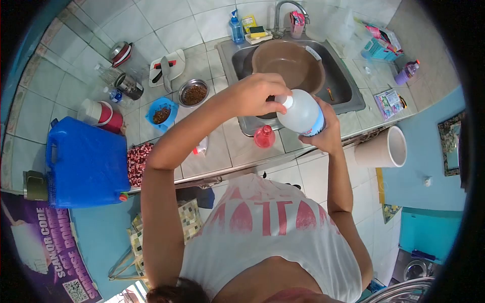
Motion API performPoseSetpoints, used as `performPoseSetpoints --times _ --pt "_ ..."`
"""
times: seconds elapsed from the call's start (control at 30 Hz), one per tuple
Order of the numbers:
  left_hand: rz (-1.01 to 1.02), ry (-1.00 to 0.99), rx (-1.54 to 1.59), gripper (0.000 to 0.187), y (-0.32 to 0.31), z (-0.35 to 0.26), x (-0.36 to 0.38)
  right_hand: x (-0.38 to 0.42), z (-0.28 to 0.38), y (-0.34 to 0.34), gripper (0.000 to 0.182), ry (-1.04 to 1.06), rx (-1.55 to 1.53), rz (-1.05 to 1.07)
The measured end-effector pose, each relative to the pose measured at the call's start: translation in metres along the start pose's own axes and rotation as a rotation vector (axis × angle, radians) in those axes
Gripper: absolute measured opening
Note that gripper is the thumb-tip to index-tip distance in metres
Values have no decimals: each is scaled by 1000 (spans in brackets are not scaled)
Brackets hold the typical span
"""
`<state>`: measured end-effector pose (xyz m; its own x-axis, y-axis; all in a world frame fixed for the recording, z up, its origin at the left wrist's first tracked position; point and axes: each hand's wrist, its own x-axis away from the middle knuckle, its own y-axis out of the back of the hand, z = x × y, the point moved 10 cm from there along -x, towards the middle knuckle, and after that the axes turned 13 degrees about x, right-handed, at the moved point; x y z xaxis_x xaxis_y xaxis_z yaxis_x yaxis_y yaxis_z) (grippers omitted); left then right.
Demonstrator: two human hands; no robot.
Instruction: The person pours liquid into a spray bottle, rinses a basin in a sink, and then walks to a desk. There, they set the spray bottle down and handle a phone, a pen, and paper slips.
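My right hand point(326, 129) is wrapped around a large translucent white bottle point(299, 112) with a blue label, tilted over the front edge of the sink. Pinched at the bottle's white cap point(288, 102) are the fingers of my left hand point(263, 95); the cap appears to be on the neck. Just below the bottle, a small red translucent bottle point(264, 137) stands on the tiled counter. A white and red piece point(201, 146), possibly a spray nozzle, lies to its left, partly hidden by my left arm.
A brown basin point(290, 63) sits in the metal sink point(353, 103). Left on the counter are a steel bowl point(194, 93) and a blue bowl point(161, 114) of brown pellets, knives on a white board point(174, 63), and a blue jerrycan point(91, 161). A teal basket point(381, 49) stands right.
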<state>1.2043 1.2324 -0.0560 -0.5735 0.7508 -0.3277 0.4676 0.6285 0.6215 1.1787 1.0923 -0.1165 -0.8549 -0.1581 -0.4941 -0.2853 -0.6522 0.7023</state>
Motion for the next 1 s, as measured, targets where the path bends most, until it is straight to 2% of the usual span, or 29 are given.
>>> performPoseSetpoints --times 0.07,0.1,0.23,0.27,0.33,0.37,0.43,0.47,0.5,0.57,0.6,0.63,0.7,0.8,0.83,0.87,0.9,1.0 --pt "63 -234 -71 22 -3 -19 3 -2 2 -5 91 18 -50 36" --pt "61 -234 -75 22 0 -19 5 -5 4 -7 87 23 -75 47" --pt "116 -517 -234 20 -8 -46 21 -13 4 -15 83 54 -182 147" --pt "132 -624 -270 18 -11 -59 30 -12 1 -22 86 130 -191 231" --pt "307 -613 -470 16 -32 -73 44 -11 7 -31 93 174 -312 439" --pt "316 -676 -449 17 -34 -81 53 -9 12 -34 93 217 -379 494" --pt "316 -924 -599 20 -38 -99 71 -8 22 -42 97 191 -374 702" --pt "307 -1109 -765 23 -41 -107 82 -11 31 -39 97 267 -393 715" --pt "308 -1123 -822 23 -35 -114 78 -16 41 -33 95 298 -390 719" --pt "268 -957 -801 27 -16 -136 54 -30 55 -22 93 292 -478 697" --pt "176 -840 -726 31 1 -140 40 -39 62 -16 93 320 -460 679" --pt "172 -854 -753 31 5 -145 41 -49 68 -6 92 334 -443 617" --pt "227 -507 -779 33 18 -127 26 -65 74 11 91 354 -417 546" --pt "161 -634 -870 29 25 -156 27 -91 86 28 89 443 -321 550" --pt "157 -642 -881 29 28 -157 25 -93 95 28 89 522 -310 641" --pt "139 -818 -954 26 24 -168 31 -94 104 27 90 601 -299 733" --pt "119 -993 -1025 24 22 -179 39 -105 109 30 90 610 -290 729" --pt "172 -1081 -1078 17 38 -188 47 -108 129 15 96 666 -335 1146"
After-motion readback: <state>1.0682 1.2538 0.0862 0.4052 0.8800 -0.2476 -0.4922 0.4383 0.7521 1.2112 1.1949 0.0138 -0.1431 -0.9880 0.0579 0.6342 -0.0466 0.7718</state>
